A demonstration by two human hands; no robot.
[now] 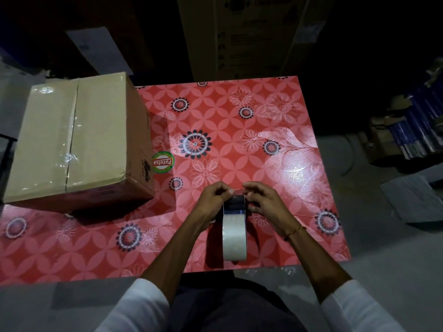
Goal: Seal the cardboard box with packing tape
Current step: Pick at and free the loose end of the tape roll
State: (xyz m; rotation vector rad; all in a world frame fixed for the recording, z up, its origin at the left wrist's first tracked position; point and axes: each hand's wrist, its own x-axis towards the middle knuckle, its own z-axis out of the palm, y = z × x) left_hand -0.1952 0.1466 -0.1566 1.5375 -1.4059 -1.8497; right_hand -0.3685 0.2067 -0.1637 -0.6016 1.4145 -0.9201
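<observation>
Tape roll (234,232): held upright on edge above the near part of the bench, between the two hands; its top is gripped, its lower part hangs free.
Left hand (213,196): closed on the top left of the roll, fingertips pinched at the tape surface.
Right hand (262,200): closed on the top right of the roll, fingers curled over its rim; a thin gold bracelet (296,230) is worn at the wrist.
Cardboard box (76,140): set at the left far corner of the bench, well apart from the hands; flaps are shut, and clear tape is seen shining along the centre seam.
Bench (275,130): covered in a red flowered sheet; a round green and red sticker (163,162) is seen just beside the box's right side.
Between hands and box: only bare red sheet is seen.
Surroundings: a tall printed carton (254,37) is stood behind the bench; stacked blue items (417,125) are seen on the right, in dim light.
</observation>
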